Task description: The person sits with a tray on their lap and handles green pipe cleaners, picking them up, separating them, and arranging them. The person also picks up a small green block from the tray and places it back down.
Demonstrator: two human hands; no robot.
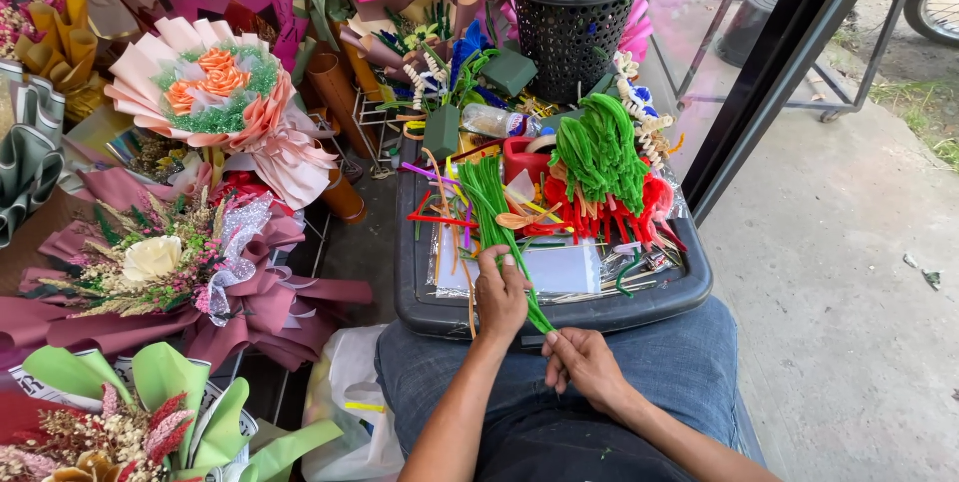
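My left hand [498,294] grips a bundle of green pipe cleaners [491,204] near its lower part, over the front edge of a dark grey tray [420,292]. My right hand [581,364] pinches the bundle's bottom end above my lap in blue jeans. The bundle's top lies slanted up and left across the tray. Curled green stems [599,147] and red pipe-cleaner flowers [654,197] are piled on the tray's right side. A clear plastic packet [564,270] lies flat beside my left hand.
Wrapped bouquets [215,92] in pink, maroon and green paper crowd the left. A black mesh basket [569,32] of colourful stems stands behind the tray. A white plastic bag [345,407] sits by my left knee. A black metal post [789,52] and concrete floor lie right.
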